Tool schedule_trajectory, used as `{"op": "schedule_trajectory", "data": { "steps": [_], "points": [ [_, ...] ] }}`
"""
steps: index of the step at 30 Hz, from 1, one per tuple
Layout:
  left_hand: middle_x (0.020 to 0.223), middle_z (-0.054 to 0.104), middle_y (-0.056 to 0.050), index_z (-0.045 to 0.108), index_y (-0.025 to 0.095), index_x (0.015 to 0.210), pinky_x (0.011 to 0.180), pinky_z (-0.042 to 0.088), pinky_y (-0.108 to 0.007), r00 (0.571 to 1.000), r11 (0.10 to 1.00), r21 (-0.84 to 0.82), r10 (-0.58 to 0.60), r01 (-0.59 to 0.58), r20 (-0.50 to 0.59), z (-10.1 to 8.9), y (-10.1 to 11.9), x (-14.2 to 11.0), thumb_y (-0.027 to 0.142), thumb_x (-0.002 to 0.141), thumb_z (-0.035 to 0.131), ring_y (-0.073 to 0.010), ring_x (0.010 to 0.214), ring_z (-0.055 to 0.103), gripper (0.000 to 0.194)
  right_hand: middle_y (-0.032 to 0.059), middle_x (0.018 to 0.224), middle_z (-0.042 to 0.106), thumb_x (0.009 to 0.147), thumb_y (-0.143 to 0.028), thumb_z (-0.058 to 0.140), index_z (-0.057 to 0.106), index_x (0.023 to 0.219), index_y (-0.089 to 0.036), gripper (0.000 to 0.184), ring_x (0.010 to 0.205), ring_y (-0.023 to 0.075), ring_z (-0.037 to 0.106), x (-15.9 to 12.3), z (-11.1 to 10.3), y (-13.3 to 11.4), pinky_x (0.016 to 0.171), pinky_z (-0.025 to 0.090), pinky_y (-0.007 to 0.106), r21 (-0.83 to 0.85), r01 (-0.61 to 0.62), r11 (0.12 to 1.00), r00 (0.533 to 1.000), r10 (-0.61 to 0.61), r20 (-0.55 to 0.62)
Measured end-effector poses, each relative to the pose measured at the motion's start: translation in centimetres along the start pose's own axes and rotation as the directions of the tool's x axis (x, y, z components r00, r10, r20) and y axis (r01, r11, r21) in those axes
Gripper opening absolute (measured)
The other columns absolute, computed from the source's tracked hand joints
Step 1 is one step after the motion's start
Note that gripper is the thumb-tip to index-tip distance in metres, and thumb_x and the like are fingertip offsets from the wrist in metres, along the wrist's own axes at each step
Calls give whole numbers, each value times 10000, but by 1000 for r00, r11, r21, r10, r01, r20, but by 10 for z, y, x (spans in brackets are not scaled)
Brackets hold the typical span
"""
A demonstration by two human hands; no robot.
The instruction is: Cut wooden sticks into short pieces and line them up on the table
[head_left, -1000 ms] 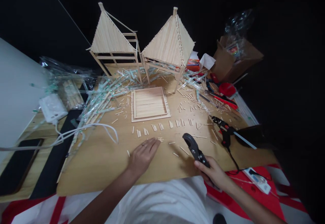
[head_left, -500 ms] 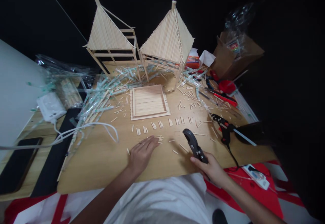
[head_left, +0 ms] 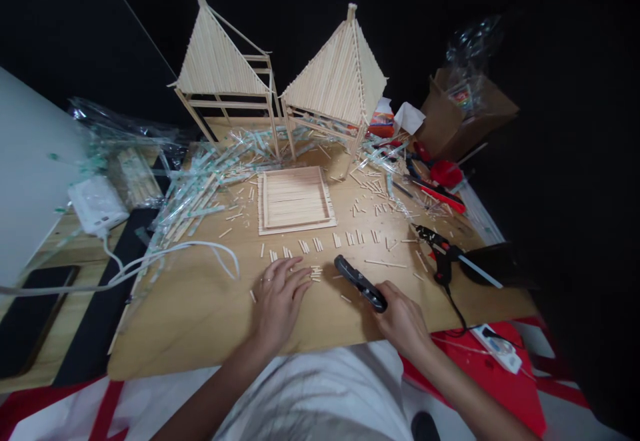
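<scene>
My left hand (head_left: 280, 294) is over the front of the table, its fingers slightly apart and nothing visible in them. Its fingertips are beside a small group of short wooden stick pieces (head_left: 315, 273). In my right hand (head_left: 404, 318) are black pruning shears (head_left: 361, 283), their head pointing left toward those pieces. A row of short stick bundles (head_left: 319, 244) lies just beyond the hands. Behind that row sits a shallow wooden stick tray (head_left: 299, 198) with a raised rim.
Two stick-built house models (head_left: 327, 78) stand at the back amid plastic wrappers (head_left: 235, 151). To the right lie a hot glue gun (head_left: 440, 251) with its cord and a cardboard box (head_left: 467, 111). White cables (head_left: 175, 248), a power bank (head_left: 97, 204) and a phone (head_left: 35, 298) are at left.
The shears have swung left and lower, closer to the small stick group, with my right hand turning over them. My left fingers have lifted and spread apart. The view has shifted slightly.
</scene>
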State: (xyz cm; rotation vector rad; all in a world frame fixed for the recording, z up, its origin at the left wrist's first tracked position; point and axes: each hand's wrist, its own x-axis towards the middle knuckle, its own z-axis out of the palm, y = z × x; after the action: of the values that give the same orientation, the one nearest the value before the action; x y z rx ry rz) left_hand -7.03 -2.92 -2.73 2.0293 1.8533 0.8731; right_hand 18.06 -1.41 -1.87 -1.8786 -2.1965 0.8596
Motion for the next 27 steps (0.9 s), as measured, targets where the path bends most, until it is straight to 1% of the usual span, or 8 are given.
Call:
{"op": "schedule_trajectory", "data": {
  "steps": [5, 8, 11, 14, 17, 19, 22, 27],
  "points": [
    [1103, 590, -52, 646, 264, 1025, 934, 408, -386, 987, 951, -282, -98, 130, 126, -4, 13, 3, 225, 856, 550, -209, 1060, 512, 198, 19, 733, 585, 836, -356, 508, 571, 833, -185, 182, 642, 162, 560, 13, -12, -11, 581, 415, 251, 345, 5, 939, 994, -41, 98],
    [1015, 625, -49, 628, 229, 1038, 837, 469, -319, 923, 732, -572, -221, 371, 316, -3, 27, 8, 250, 809, 609, -176, 918, 587, 231, -14, 661, 534, 795, -455, 561, 572, 847, -169, 290, 459, 95, 451, 19, -22, -28, 425, 387, 218, 589, -157, 793, 955, -31, 296],
    [896, 663, -46, 637, 176, 981, 755, 494, -278, 840, 438, -716, -295, 543, 456, -2, 41, 14, 262, 724, 690, -165, 816, 619, 276, -28, 648, 513, 742, -448, 631, 572, 833, -163, 306, 439, 69, 410, 23, -30, -45, 394, 383, 198, 689, -207, 695, 933, -71, 352],
    [848, 687, -49, 659, 154, 840, 743, 491, -266, 815, 362, -733, -321, 576, 483, -4, 46, 17, 286, 707, 702, -167, 794, 631, 192, -43, 613, 492, 725, -427, 655, 576, 806, -163, 287, 447, 64, 406, 27, -33, -57, 401, 368, 188, 716, -180, 675, 931, -117, 345],
    [816, 692, -39, 663, 163, 815, 717, 492, -265, 837, 465, -696, -313, 548, 450, -7, 36, 16, 281, 724, 690, -167, 764, 634, 151, -44, 606, 503, 714, -427, 660, 577, 792, -165, 285, 453, 65, 416, 30, -34, -62, 425, 364, 193, 728, -162, 666, 942, -116, 315],
    [858, 683, -33, 664, 186, 876, 730, 487, -273, 886, 651, -609, -253, 453, 389, -7, 24, 14, 261, 765, 657, -168, 787, 626, 134, -40, 598, 517, 708, -440, 652, 576, 789, -168, 293, 451, 71, 429, 33, -35, -62, 434, 369, 200, 726, -163, 668, 954, -81, 289],
    [1002, 638, -41, 648, 235, 998, 833, 442, -317, 960, 951, -277, -56, 135, 275, -4, 5, 10, 205, 864, 527, -188, 939, 572, 183, -42, 561, 509, 701, -450, 640, 576, 779, -170, 297, 439, 79, 438, 35, -36, -60, 425, 363, 204, 706, -174, 687, 966, -18, 256],
    [1041, 595, -41, 599, 236, 1083, 811, 432, -300, 915, 979, 98, 130, -180, 381, 7, -6, 7, 120, 891, 436, -189, 962, 522, 276, -39, 549, 505, 701, -443, 633, 577, 785, -165, 296, 437, 80, 437, 36, -35, -55, 415, 356, 199, 692, -177, 699, 970, 5, 243]
  ]
}}
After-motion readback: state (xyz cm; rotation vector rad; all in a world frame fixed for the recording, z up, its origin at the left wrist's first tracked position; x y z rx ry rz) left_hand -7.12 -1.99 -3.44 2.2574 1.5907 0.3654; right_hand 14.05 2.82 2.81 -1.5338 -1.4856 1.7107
